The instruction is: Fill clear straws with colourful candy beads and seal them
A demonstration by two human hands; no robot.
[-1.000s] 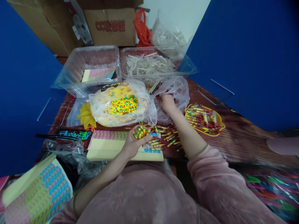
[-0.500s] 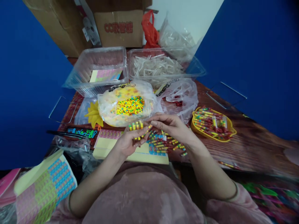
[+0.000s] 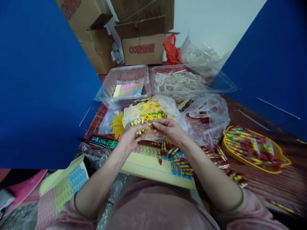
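Head view: the left hand (image 3: 130, 135) grips a bundle of candy-filled tubes (image 3: 137, 122); the right hand (image 3: 168, 129) pinches at one tube's end, both above the desk (image 3: 259, 182), before the white bag (image 3: 172, 105) of colourful candies (image 3: 154, 115).

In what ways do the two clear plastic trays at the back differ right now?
The left clear plastic tray holds a flat printed sheet; the right clear plastic tray holds a loose heap of clear thin tubes. The sheet leaves much of the left tray's floor bare, while the tubes cover most of the right's.
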